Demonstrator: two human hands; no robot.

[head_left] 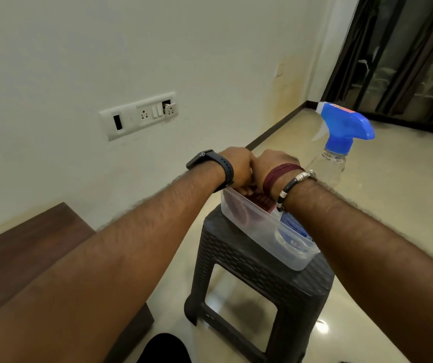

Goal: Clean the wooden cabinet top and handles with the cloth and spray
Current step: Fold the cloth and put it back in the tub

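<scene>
both hands (pixel 256 169) in tub (pixel 286 243), stool (pixel 249 260) edge

The dark red cloth (pixel 258 203) lies in a translucent tub. The spray bottle (pixel 341 142), clear with blue trigger head, stands upright at 2 o'clock. The wooden cabinet top (pixel 18 247) sits at 9 o'clock.

both hands (pixel 257 166) are crowding the far end of the clear tub (pixel 267 231), which is taking up most of the dark stool (pixel 257 279) at centre frame. the spray bottle (pixel 341 142) is standing upright at the tub's far right corner, blocking that side. the wooden cabinet (pixel 26 247) is filling the lower left, with a floor gap lying between it and the stool. open tiled floor (pixel 393 205) is stretching to the right.
</scene>
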